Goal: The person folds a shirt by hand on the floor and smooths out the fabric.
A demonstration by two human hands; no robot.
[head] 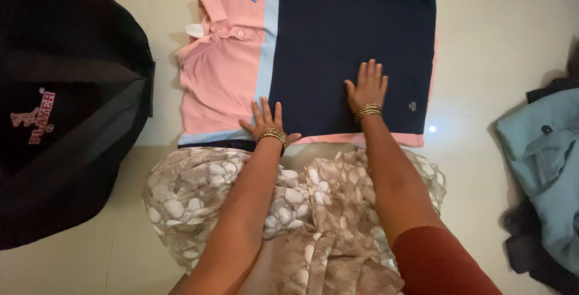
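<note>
A polo shirt [229,60] in pink, light blue and navy lies flat on the pale tiled floor, partly folded, its collar and buttons at the upper left. My left hand [266,120] presses flat on the shirt's near edge where the pink meets the navy. My right hand [367,85] lies flat with fingers spread on the navy panel [350,23]. Both wrists wear gold bangles. Neither hand grips anything. My knees, in brown patterned fabric [199,192], rest just below the shirt.
A large black bag [66,102] with a pink printed logo sits at the left. A pile of clothes, light blue garment [549,162] on top of dark ones, lies at the right edge. Pale floor tiles [482,41] surround the shirt.
</note>
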